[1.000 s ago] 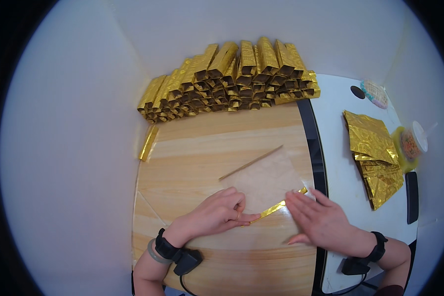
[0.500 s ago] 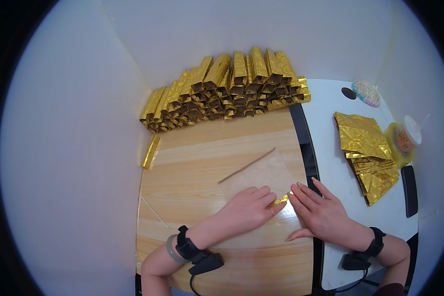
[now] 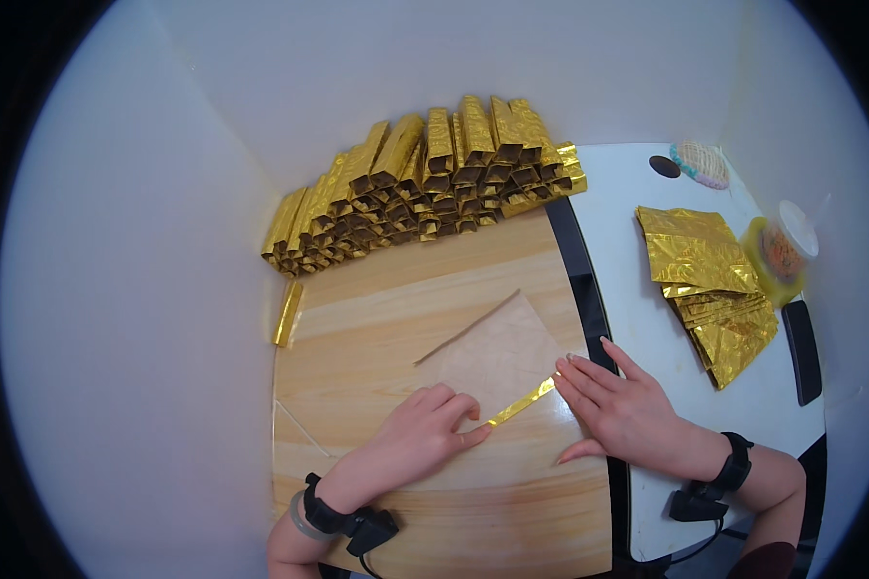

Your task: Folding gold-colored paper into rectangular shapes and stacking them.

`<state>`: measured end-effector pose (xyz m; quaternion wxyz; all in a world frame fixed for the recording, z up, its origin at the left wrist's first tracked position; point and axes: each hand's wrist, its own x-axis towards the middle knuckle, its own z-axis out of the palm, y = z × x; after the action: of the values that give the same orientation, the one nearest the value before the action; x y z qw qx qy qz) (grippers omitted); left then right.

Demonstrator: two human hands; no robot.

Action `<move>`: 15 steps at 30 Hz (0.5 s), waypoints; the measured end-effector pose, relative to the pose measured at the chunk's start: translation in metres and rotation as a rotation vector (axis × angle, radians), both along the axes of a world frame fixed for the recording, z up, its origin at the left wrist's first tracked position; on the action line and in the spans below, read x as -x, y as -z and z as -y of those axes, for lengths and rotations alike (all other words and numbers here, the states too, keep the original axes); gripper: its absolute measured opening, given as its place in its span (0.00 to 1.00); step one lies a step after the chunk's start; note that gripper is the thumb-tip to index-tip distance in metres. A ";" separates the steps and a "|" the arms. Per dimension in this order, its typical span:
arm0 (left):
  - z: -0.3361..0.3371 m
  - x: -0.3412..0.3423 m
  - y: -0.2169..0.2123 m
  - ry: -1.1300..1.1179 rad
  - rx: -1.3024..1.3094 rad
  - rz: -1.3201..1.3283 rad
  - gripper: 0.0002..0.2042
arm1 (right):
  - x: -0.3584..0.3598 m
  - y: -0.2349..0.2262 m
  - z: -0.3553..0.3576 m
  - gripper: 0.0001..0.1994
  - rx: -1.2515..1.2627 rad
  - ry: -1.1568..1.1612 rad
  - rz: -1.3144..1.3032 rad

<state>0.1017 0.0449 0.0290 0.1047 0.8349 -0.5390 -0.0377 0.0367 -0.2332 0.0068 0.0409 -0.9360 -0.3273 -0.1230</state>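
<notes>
Wooden table by pale walls; white table right. Left hand half-curled at gold strip edging brown paper, pinch unclear; right hand spread flat, hiding strip's far end.

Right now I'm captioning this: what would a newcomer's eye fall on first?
Stacked gold tubes dominate the far end of the wooden table. Flat gold pieces fan out on the white table at right. Nearer, the left hand and right hand flank a gold strip edging a pale sheet.
</notes>
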 end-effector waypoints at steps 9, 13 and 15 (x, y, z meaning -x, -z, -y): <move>-0.015 0.009 -0.011 -0.012 -0.078 0.039 0.09 | 0.003 0.001 0.000 0.42 0.001 0.024 0.034; -0.014 0.009 -0.008 -0.025 -0.063 0.032 0.09 | 0.011 0.004 -0.026 0.44 -0.062 -0.066 -0.036; -0.014 0.005 -0.010 0.016 -0.057 0.048 0.09 | 0.015 0.014 -0.049 0.45 -0.181 -0.154 -0.071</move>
<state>0.0964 0.0589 0.0388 0.0677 0.8339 -0.5467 -0.0340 0.0221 -0.1839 -0.0069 0.1461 -0.9042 -0.3843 -0.1153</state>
